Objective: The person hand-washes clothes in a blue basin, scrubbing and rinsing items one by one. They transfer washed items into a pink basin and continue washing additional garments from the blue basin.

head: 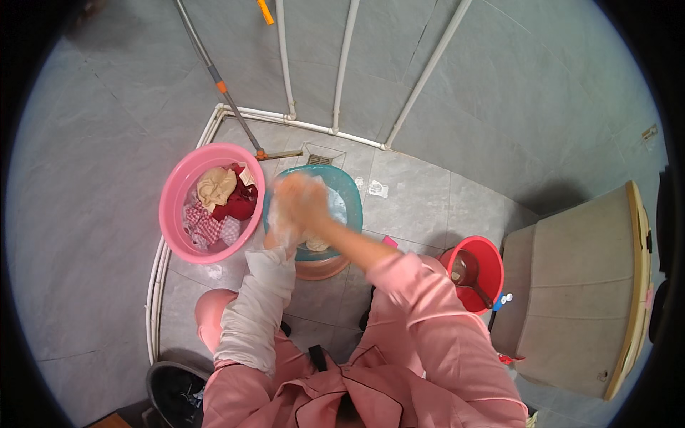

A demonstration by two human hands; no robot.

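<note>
Over the teal plastic basin (350,200), my right hand (307,198) presses against my left hand (282,227); motion blur covers both. Something whitish and wet, foam or thin cloth, shows around my left hand. Whether either hand grips anything is too blurred to tell. A whitish sleeve covers my left forearm, and a pink sleeve is pushed up my right one. In the basin are cloudy, sudsy water (337,206) and a cream cloth (317,244). A pink basin (168,206) on the left holds a beige cloth (216,187), dark red cloth (241,203) and pink checked cloth (203,224).
A squeegee (241,117) leans behind the basins near a floor drain (320,160). White pipes (337,129) edge the wall. A red bucket (489,257) with a dipper (464,267) stands right, beside a large beige container (578,289). A dark tub (171,382) sits lower left.
</note>
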